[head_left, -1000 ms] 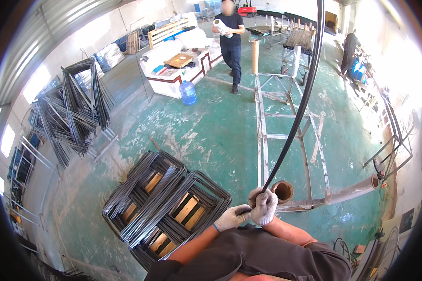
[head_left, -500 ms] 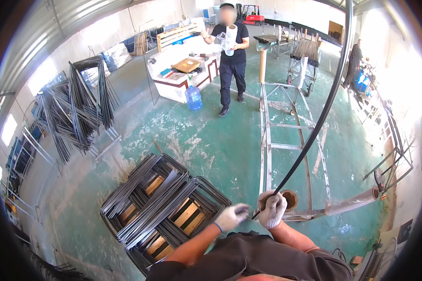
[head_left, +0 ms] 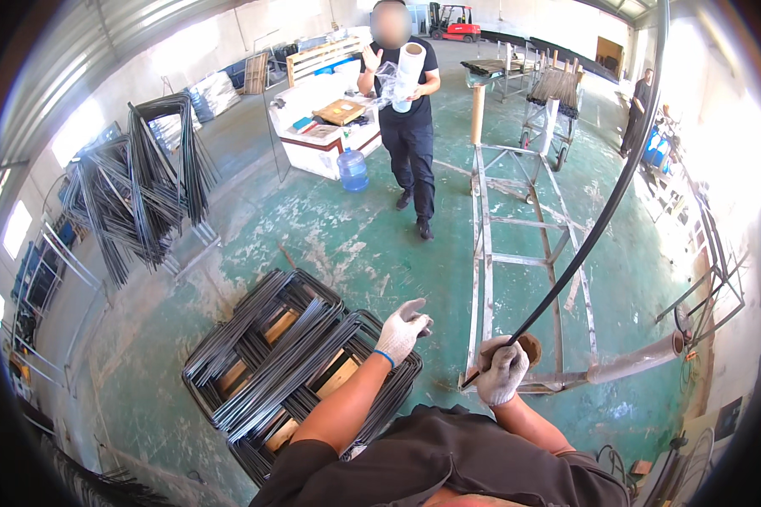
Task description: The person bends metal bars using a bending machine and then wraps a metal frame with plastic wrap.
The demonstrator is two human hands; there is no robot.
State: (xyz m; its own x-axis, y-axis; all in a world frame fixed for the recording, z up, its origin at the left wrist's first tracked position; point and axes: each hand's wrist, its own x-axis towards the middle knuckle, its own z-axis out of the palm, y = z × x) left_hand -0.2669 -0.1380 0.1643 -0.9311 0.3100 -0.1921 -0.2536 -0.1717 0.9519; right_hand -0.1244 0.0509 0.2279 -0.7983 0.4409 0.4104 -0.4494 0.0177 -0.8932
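My right hand [head_left: 502, 372], in a white work glove, is closed around the lower end of a long black rod [head_left: 580, 253]. The rod slants up to the top right and looks curved. Just behind that hand is the open end of a brown cardboard tube [head_left: 530, 346] on the metal frame. My left hand [head_left: 404, 328], gloved too, is held out in front of me with fingers apart and nothing in it. Beneath my left arm lies a stack of dark bent metal frames [head_left: 287, 355] on wooden slats.
A person [head_left: 406, 127] faces me, carrying a roll of clear film [head_left: 409, 76], one palm raised. A long metal frame [head_left: 487, 245] stands ahead right. Farther off are a blue water jug [head_left: 353, 169], a rack of bent bars [head_left: 135, 194], a red forklift [head_left: 453, 23] and another person [head_left: 641, 110].
My left hand has moved forward and away from my right hand. The black rod has shifted slightly right. The person with the film roll has stepped closer.
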